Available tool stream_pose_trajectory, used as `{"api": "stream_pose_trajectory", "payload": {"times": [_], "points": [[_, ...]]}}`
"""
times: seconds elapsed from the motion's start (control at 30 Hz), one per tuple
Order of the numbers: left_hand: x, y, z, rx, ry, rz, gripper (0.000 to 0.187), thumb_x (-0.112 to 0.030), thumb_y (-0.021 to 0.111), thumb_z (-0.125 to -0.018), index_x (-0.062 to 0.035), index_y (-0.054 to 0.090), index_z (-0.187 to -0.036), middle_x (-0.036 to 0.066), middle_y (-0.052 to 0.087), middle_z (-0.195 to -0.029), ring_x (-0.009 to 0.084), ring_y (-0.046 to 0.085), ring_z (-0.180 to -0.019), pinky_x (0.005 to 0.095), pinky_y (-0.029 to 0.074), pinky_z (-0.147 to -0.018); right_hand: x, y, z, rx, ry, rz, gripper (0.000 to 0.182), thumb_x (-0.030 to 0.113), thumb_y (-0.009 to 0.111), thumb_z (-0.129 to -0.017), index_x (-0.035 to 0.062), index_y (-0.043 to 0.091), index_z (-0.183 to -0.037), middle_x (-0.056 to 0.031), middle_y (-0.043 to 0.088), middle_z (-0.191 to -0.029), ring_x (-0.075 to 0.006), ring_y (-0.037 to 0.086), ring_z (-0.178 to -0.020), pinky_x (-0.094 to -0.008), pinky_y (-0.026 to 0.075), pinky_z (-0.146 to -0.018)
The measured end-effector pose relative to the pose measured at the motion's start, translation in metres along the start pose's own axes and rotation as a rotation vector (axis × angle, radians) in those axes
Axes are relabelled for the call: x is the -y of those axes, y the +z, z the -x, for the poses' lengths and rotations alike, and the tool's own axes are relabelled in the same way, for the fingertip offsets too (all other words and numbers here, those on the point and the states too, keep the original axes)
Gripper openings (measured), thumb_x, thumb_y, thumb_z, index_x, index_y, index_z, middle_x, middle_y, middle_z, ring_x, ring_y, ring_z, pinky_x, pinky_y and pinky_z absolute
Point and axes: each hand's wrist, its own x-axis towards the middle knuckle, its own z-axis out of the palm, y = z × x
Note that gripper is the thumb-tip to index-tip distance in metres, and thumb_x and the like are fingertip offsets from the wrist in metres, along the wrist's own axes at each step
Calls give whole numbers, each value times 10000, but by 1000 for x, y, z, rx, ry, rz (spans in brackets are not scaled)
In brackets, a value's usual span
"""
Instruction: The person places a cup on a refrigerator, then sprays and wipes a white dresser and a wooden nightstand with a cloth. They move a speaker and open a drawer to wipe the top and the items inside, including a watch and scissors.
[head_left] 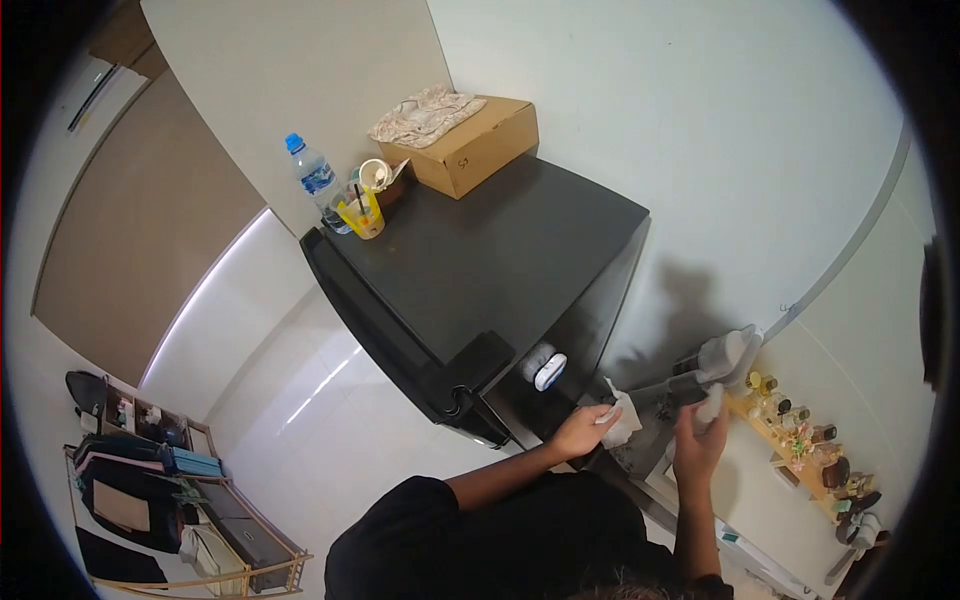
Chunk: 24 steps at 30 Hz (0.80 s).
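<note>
My left hand (pixel 582 432) is closed on a crumpled white tissue (pixel 624 424) beside the front corner of a small black fridge. To its right, my right hand (pixel 700 445) is raised with its fingers wrapped around a small white object (pixel 711 402), whose kind I cannot make out. Just beyond both hands stands a greyish-white, partly see-through item (pixel 730 352) near the wall. Stuck on the fridge's side is a rounded white and dark object (pixel 549 371).
The black fridge (pixel 500 250) carries a cardboard box (pixel 490 150) with a patterned cloth (pixel 425 115), a water bottle (pixel 318 180) and a yellow cup (pixel 361 214). Several small bottles line a wooden rack (pixel 785 452) at right. A clothes rack (pixel 270 570) stands lower left.
</note>
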Motion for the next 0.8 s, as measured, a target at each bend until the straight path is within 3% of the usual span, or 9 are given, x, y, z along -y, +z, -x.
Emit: {"api": "stream_pose_trajectory", "payload": {"times": [0.13, 0.17, 0.37, 0.43, 0.47, 0.53, 0.57, 0.67, 0.8], "points": [[-4, -5, 10, -86, 58, -56, 394, -364, 573, -1007, 20, 646, -956, 244, 650, -879, 374, 673, -845, 383, 485, -742, 43, 2, -20, -359, -788, -129, 268, 126, 627, -915, 63, 482, -1132, -102, 584, -865, -236, 573, -722, -374, 483, -684], [-2, -7, 12, -85, 6, -33, 390, -348, 579, -1007, 30, 617, -918, 248, 604, -817, 263, 648, -724, 377, 467, -699, 39, -6, -22, -311, -946, -43, 321, 151, 634, -920, 91, 441, -1170, -120, 586, -875, -235, 574, -724, -389, 498, -701], [8, -12, 8, -22, 126, -138, 378, -329, 578, -1015, 30, 605, -901, 217, 515, -730, 92, 387, -702, 360, 442, -634, 6, 7, -39, -246, -380, 196, 217, 153, 668, -908, 109, 492, -1025, -113, 586, -840, -245, 582, -740, -398, 501, -652], [10, -12, 22, -29, 63, -18, 345, -320, 588, -1000, 14, 612, -916, 271, 597, -834, 489, 494, -766, 413, 468, -660, 2, 3, -27, -190, -568, 6, 159, 84, 658, -898, 76, 529, -992, -111, 594, -825, -240, 587, -730, -379, 487, -625], [11, -12, 22, -26, 3, -22, 339, -315, 590, -996, 13, 614, -912, 268, 588, -810, 489, 426, -771, 405, 465, -643, 4, 3, -20, -132, -511, 3, 121, 51, 648, -895, 73, 542, -950, -102, 594, -811, -230, 584, -716, -361, 479, -613], [8, -12, 24, 20, 44, -44, 328, -297, 589, -1003, 21, 624, -931, 255, 582, -780, 333, 455, -660, 385, 466, -642, -2, 13, -32, -63, 88, 40, 137, 37, 648, -891, 101, 543, -831, -86, 588, -783, -226, 578, -694, -337, 477, -616], [1, -14, 24, 28, 99, -84, 327, -293, 587, -1009, 23, 628, -935, 248, 581, -771, 235, 479, -628, 374, 469, -644, 3, 7, -19, -95, 119, 71, 137, 37, 648, -891, 101, 543, -831, -86, 588, -783, -226, 578, -694, -337, 477, -616], [32, -2, 17, 16, 190, 15, 289, -271, 594, -1008, 11, 651, -976, 250, 599, -800, 93, 524, -720, 346, 484, -668, 11, -9, -7, -230, -741, -2, 187, 57, 736, -808, 86, 563, -873, -94, 591, -776, -279, 581, -683, -368, 472, -620], [10, -6, 18, 174, -14, 96, 310, -275, 568, -1026, 17, 672, -1038, 171, 700, -836, 76, 553, -766, 306, 492, -705, -37, 7, 12, 35, -178, 303, 242, 17, 706, -745, 103, 521, -877, -80, 579, -792, -272, 597, -700, -389, 470, -593]]}}
